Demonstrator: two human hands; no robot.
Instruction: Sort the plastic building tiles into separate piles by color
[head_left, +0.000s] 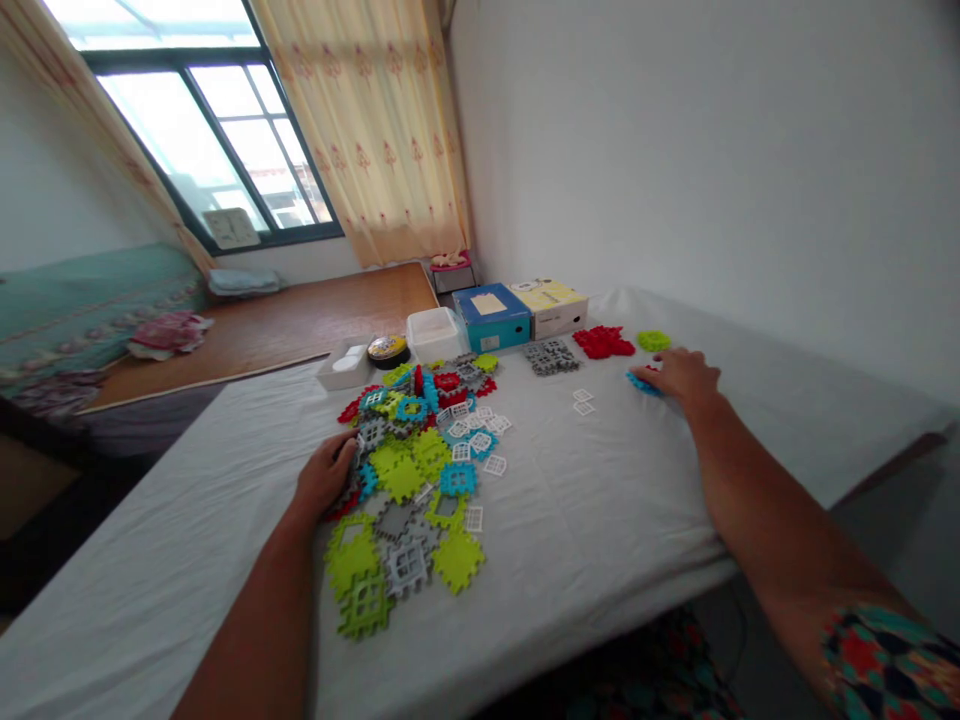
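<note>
A heap of interlocking plastic tiles [409, 470] in green, grey, blue and red lies on the white-sheeted table [600, 520]. My left hand [326, 475] rests at the heap's left edge, fingers curled against the pieces. My right hand [679, 375] reaches far right and lies flat on a blue tile [641, 383], fingers stretched out. Sorted groups sit beyond it: grey tiles [551, 356], red tiles [602, 342] and a green tile [653, 341]. Two small white window pieces [583, 401] lie between heap and right hand.
At the table's far edge stand a blue box [493, 316], a yellow-topped box [551, 305], a clear plastic tub [435, 334], a white tray [345, 366] and a round tin [388, 349]. A wooden platform [300, 320] and window lie beyond.
</note>
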